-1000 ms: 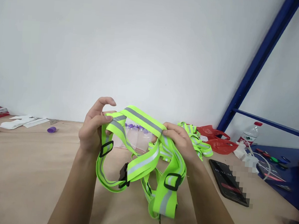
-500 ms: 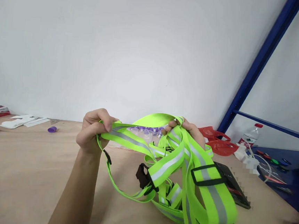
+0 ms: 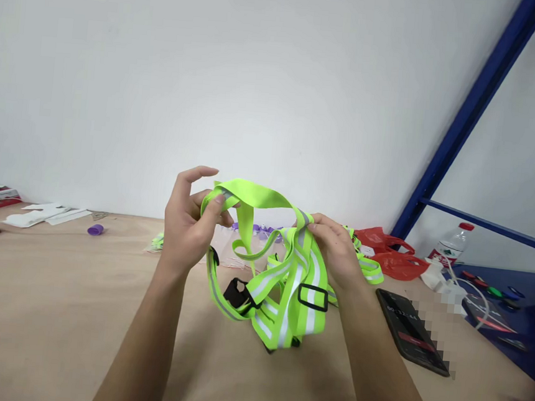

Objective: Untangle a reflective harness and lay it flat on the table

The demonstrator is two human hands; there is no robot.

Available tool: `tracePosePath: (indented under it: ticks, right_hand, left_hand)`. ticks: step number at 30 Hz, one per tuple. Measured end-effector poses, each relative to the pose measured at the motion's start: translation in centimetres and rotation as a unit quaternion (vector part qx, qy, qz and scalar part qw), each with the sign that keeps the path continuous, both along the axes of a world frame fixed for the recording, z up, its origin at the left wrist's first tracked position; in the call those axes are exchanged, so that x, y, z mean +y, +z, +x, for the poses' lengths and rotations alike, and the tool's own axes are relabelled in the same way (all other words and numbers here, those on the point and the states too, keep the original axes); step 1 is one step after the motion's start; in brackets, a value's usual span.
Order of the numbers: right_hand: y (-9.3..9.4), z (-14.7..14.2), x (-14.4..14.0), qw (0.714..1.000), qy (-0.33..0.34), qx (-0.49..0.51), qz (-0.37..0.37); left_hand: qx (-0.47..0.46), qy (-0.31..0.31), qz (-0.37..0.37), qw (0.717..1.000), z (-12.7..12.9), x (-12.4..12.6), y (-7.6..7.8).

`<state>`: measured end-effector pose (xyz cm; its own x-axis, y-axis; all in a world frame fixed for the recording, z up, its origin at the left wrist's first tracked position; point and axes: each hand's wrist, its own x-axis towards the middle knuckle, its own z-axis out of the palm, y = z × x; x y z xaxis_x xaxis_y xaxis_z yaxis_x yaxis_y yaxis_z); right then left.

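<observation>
Both hands had drawn closer together since half a second earlier, and the reflective strap harness (image 3: 284,277), which had been flung wide toward four o'clock with a long loop over the phone, was gathered back into a tighter bundle between them. The left hand (image 3: 190,225) had risen and now pinched the top of a neon-yellow loop between thumb and forefinger, the other fingers half spread above it. The right hand (image 3: 333,250) was closed on the grey-striped straps at about three o'clock from the left, its fingers curled over the bunch. The harness hung from both grips above the table (image 3: 52,306), its lower folds reaching down to or nearly to the surface; whether they touched it could not be told. A black buckle (image 3: 238,293) dangled at six o'clock below the left hand, and a black slider (image 3: 311,297) sat on the strap under the right wrist. Judging by that, the straps were being collected and straightened rather than spread out, and the loose tail no longer lay across the phone.

That black phone (image 3: 412,338) lay at four o'clock from the right hand, clear of the harness. More neon straps (image 3: 367,268) lay just behind the right hand, with red plastic bags (image 3: 391,255) at two o'clock and a water bottle (image 3: 451,246) beyond them. A purple cap (image 3: 95,230) and white papers (image 3: 41,215) lay well off at nine to ten o'clock.
</observation>
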<state>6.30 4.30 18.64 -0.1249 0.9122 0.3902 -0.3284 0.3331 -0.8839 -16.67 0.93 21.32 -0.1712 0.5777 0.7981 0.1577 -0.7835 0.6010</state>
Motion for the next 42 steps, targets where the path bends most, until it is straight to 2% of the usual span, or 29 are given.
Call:
tracePosePath:
  ticks: [5, 9, 13, 16, 18, 21, 23, 25, 27, 28, 30, 32, 33, 34, 38, 40, 42]
  right_hand:
    - [0.3, 0.2, -0.7, 0.999, 0.025, -0.017, 0.011]
    - [0.3, -0.1, -1.0, 0.999, 0.029, 0.025, 0.01]
    - [0.4, -0.4, -1.3, 0.999, 0.013, 0.045, 0.01]
    - [0.5, -0.4, -1.4, 0.999, 0.013, 0.045, 0.012]
    - [0.5, -0.4, -1.5, 0.999, 0.011, 0.039, 0.017]
    - [0.4, -0.5, -1.5, 0.999, -0.015, 0.029, 0.03]
    - [0.3, -0.6, -1.4, 0.998, -0.044, 0.022, 0.039]
    - [0.1, -0.6, -1.2, 0.995, -0.083, 0.005, 0.053]
    - [-0.1, -0.6, -0.9, 0.984, -0.149, -0.029, 0.091]
    - [-0.2, -0.5, -0.8, 0.971, -0.197, -0.057, 0.126]
    - [-0.3, -0.4, -0.7, 0.923, -0.299, -0.122, 0.21]
    - [-0.4, -0.3, -0.7, 0.881, -0.355, -0.17, 0.264]
    - [-0.3, -0.2, -0.7, 0.879, -0.354, -0.177, 0.266]
    - [-0.3, -0.2, -0.7, 0.891, -0.337, -0.17, 0.252]
    - [-0.1, 0.1, -0.7, 0.966, -0.183, -0.113, 0.143]
    - [0.0, 0.3, -0.8, 0.979, -0.124, -0.113, 0.114]
    - [0.1, 0.5, -0.8, 0.977, -0.108, -0.147, 0.109]
  left_hand:
    - [-0.016, -0.109, -0.142, 0.984, -0.4, -0.2, 0.5]
    - [0.025, -0.235, -0.245, 0.94, -1.0, -0.6, 0.7]
    - [0.043, -0.371, -0.246, 0.894, -1.4, -0.7, 0.6]
    - [0.033, -0.416, -0.226, 0.88, -1.5, -0.5, 0.7]
    - [0.036, -0.42, -0.218, 0.88, -1.5, -0.4, 0.7]
    - [0.052, -0.397, -0.208, 0.893, -1.5, -0.3, 0.7]
    - [0.071, -0.356, -0.202, 0.91, -1.5, -0.2, 0.5]
    - [0.095, -0.298, -0.201, 0.928, -1.3, -0.1, 0.2]
    - [0.123, -0.217, -0.194, 0.949, -1.1, 0.1, 0.1]
    - [0.134, -0.171, -0.184, 0.958, -1.0, 0.3, 0.0]
    - [0.15, -0.074, -0.156, 0.973, -0.7, 0.6, -0.1]
    - [0.155, 0.002, -0.133, 0.979, -0.6, 0.8, -0.3]
    - [0.153, 0.027, -0.128, 0.98, -0.5, 0.9, -0.4]
    - [0.149, 0.043, -0.125, 0.98, -0.5, 1.0, -0.5]
    - [0.132, 0.07, -0.121, 0.981, -0.4, 1.1, -0.7]
    - [0.125, 0.079, -0.121, 0.982, -0.4, 1.0, -0.6]
    - [0.117, 0.067, -0.124, 0.983, -0.4, 0.8, -0.4]
